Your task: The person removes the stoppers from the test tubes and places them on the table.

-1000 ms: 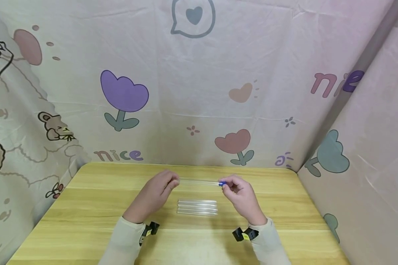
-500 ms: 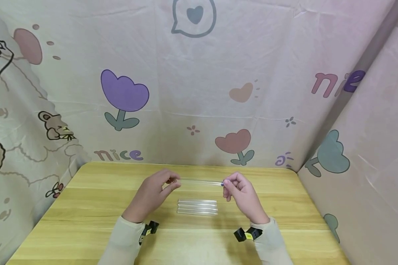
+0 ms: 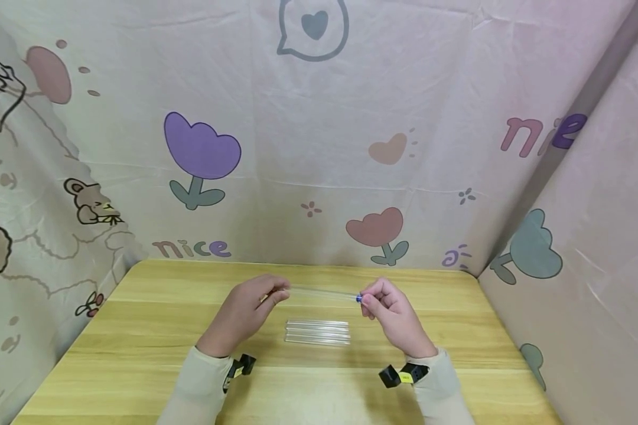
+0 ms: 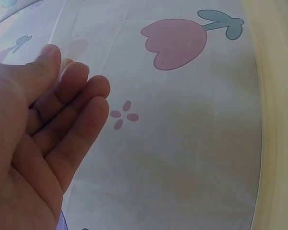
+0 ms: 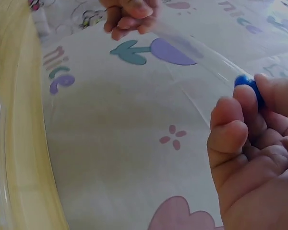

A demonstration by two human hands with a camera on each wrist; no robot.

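A clear, slender test tube (image 3: pixel 324 293) is held nearly level above the table, its right end slightly lower in the head view. My left hand (image 3: pixel 247 316) pinches its left end between thumb and fingers; in the left wrist view the fingers hide that end. At the other end, my right hand (image 3: pixel 396 319) pinches a blue cap (image 5: pixel 248 86) with thumb and forefinger, the remaining fingers curled below. The cap sits right at the tube's end. Several similar clear tubes (image 3: pixel 317 332) lie side by side on the table between my forearms.
The wooden table (image 3: pixel 138 354) ends at a printed cloth backdrop (image 3: pixel 308 147), which hangs behind and along both sides. Black wrist cameras are strapped over both sleeves (image 3: pixel 441 383).
My right hand has shifted slightly right and its fingers have re-gripped the blue cap. The tube's right end has dipped a little. My left hand stays almost in place.
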